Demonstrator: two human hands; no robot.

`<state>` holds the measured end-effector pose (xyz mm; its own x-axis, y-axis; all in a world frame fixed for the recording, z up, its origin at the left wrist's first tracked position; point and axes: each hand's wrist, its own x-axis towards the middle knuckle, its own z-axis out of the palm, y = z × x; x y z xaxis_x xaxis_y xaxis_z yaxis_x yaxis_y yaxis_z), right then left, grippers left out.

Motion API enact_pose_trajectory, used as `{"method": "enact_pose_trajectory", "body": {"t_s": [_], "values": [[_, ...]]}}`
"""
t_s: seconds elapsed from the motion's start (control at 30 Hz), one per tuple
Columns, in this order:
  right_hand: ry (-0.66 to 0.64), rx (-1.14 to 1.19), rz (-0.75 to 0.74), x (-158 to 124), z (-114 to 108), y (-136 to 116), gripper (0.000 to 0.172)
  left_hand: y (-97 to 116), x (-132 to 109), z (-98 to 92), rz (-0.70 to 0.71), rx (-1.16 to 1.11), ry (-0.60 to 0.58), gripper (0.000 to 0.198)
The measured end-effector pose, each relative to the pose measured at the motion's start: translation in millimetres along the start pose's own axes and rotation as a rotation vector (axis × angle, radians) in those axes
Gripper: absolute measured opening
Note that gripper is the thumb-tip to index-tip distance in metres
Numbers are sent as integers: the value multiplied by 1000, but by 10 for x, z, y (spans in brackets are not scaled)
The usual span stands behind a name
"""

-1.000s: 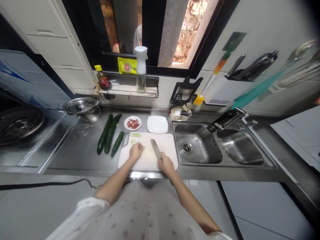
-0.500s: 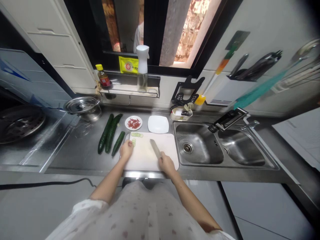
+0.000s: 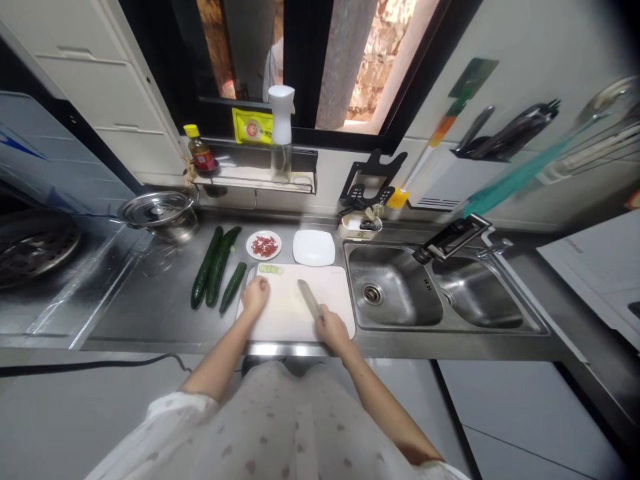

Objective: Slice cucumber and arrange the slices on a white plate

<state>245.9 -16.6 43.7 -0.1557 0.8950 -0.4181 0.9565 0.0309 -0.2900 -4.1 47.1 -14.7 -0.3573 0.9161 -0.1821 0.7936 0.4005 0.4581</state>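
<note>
A white cutting board (image 3: 320, 287) lies on the steel counter in front of me. My right hand (image 3: 331, 328) is closed round the handle of a knife (image 3: 309, 298), whose blade rests over the board's middle. My left hand (image 3: 256, 294) sits curled at the board's left edge, fingers closed; what is under them is hidden. A short row of cucumber slices (image 3: 271, 269) lies at the board's far left corner. Three whole cucumbers (image 3: 216, 267) lie on the counter just left of the board.
A small plate of chopped red chilli (image 3: 263, 245) and an empty white plate (image 3: 313, 247) stand behind the board. A double sink (image 3: 400, 293) with a tap is to the right. A steel pot (image 3: 159, 212) and a stove stand at the left.
My left hand has moved from the board's middle to its left edge, near the slices. The loose slices by that hand are now covered. The knife hand has stayed in place.
</note>
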Motion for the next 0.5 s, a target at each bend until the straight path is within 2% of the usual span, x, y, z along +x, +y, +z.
{"method": "enact_pose_trajectory", "body": {"t_s": [0.13,0.27,0.5], "values": [[14,21,-6,-6,13,42,32,172,192,56,125,4,-23,32],[13,27,-3,-24,17,70,30,315,363,84,241,101,-64,38],[4,32,10,-73,9,121,31,415,475,65,293,211,-94,28]]}}
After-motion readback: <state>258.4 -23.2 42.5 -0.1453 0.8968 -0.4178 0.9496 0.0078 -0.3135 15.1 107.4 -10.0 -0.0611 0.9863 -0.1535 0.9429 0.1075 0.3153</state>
